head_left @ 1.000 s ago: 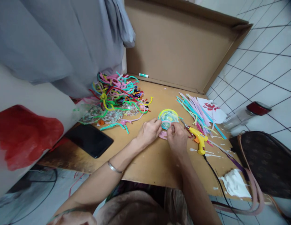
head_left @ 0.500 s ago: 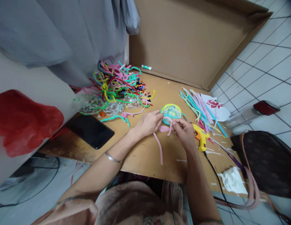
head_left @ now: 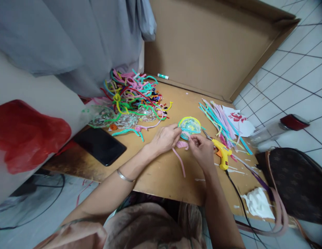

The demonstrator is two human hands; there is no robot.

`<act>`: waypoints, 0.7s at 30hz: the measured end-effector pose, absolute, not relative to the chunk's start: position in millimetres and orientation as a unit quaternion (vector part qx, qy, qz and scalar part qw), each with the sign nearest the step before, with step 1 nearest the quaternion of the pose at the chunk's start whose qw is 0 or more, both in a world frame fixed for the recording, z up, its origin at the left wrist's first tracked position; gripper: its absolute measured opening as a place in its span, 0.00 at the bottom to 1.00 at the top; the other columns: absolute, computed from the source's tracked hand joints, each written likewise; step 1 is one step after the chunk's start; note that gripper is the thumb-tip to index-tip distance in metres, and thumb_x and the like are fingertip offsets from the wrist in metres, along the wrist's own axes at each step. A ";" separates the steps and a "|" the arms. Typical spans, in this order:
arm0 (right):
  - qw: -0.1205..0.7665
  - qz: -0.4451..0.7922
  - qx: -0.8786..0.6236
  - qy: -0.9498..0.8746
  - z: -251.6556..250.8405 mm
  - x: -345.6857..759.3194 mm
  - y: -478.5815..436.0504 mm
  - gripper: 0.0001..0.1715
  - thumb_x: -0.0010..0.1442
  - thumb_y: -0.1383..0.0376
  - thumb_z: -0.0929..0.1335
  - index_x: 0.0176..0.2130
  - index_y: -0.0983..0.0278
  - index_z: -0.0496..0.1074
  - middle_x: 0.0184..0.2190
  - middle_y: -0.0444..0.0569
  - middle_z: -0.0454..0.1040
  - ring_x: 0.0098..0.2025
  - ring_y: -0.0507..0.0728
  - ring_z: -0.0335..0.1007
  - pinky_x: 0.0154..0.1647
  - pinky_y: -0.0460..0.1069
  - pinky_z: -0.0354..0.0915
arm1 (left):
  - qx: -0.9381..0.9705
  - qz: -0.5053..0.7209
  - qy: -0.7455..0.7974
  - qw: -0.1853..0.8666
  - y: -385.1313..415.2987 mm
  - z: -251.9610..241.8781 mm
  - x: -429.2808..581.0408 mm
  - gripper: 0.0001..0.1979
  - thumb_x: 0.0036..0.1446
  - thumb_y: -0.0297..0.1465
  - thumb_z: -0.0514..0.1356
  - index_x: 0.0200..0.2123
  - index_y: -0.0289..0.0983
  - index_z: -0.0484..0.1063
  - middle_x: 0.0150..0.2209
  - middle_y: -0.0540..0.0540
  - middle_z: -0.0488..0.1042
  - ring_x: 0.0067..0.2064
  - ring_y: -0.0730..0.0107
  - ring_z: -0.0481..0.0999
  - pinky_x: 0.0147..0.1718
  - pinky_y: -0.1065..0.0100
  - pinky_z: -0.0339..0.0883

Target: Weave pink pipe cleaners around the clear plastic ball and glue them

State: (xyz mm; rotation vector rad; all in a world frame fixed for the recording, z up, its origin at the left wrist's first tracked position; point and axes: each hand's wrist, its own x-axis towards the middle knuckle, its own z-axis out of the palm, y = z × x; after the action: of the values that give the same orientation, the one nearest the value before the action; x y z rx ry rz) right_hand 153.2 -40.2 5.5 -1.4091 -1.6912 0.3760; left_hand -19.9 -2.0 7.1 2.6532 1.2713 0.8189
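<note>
My left hand (head_left: 168, 136) is closed on a pink pipe cleaner (head_left: 179, 161), whose long tail hangs down across the tabletop. Fingers pinched, my right hand (head_left: 201, 147) grips the pipe cleaner's other part, which bends between the two hands. Just beyond my fingertips lies a round clear piece (head_left: 190, 123) with a yellow and blue pipe-cleaner rim and a blue strand across it. Below it, a pink ribbed piece (head_left: 181, 144) rests between my hands. To the right of my right hand is a yellow glue gun (head_left: 222, 152), its nozzle toward the round piece.
A tangle of coloured pipe cleaners (head_left: 135, 90) lies at the back left, near a black phone (head_left: 100, 145). Straight pipe cleaners (head_left: 220, 121) lie right. A glue stick (head_left: 163, 76), a clear bottle (head_left: 277, 126), a brown bag (head_left: 293, 183) and white tissue (head_left: 258, 203) surround the workspace.
The pink pipe cleaner's end by my right hand has been drawn in, so less of it hangs below the fingers. Its long tail has swung slightly right.
</note>
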 end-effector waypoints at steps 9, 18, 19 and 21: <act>0.441 0.122 -0.589 -0.666 6.1 148.0 -41.1 0.05 0.52 0.64 0.64 0.27 0.62 0.69 0.19 0.43 0.71 0.20 0.53 0.65 0.24 0.48 0.60 | 0.851 0.277 0.444 0.044 -1.9 2.6 -16.7 0.11 0.62 0.27 0.52 0.36 0.33 0.74 0.34 0.41 0.74 0.33 0.65 0.74 0.31 0.67 0.61; 0.569 0.299 -0.549 -0.535 3.1 128.2 -43.7 0.04 0.51 0.65 0.65 0.27 0.59 0.61 0.17 0.39 0.70 0.17 0.52 0.64 0.19 0.47 0.61 | 0.739 0.403 0.514 0.166 -8.8 -5.0 -2.6 0.05 0.60 0.28 0.52 0.32 0.37 0.66 0.23 0.50 0.68 0.23 0.70 0.66 0.25 0.69 0.54; 0.594 0.326 -0.531 -0.510 3.2 124.4 -43.5 0.04 0.51 0.65 0.65 0.27 0.59 0.62 0.18 0.39 0.71 0.16 0.51 0.65 0.19 0.46 0.62 | 0.710 0.439 0.515 0.193 -9.7 -6.0 -0.6 0.05 0.60 0.28 0.52 0.32 0.37 0.64 0.22 0.52 0.66 0.22 0.72 0.64 0.24 0.70 0.53; 0.625 0.369 -0.500 -0.473 4.2 118.4 -42.9 0.04 0.50 0.64 0.66 0.28 0.60 0.63 0.17 0.38 0.72 0.15 0.50 0.65 0.18 0.45 0.63 | 0.668 0.495 0.497 0.250 -11.2 -7.3 2.1 0.05 0.60 0.29 0.51 0.31 0.39 0.61 0.21 0.55 0.64 0.21 0.74 0.63 0.23 0.72 0.53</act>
State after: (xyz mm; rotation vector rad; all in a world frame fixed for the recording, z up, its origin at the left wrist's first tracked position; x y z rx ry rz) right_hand 118.4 -42.9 4.2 -1.1464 -1.0852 0.8467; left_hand 2.1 -11.2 -7.3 1.8173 1.3522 1.3468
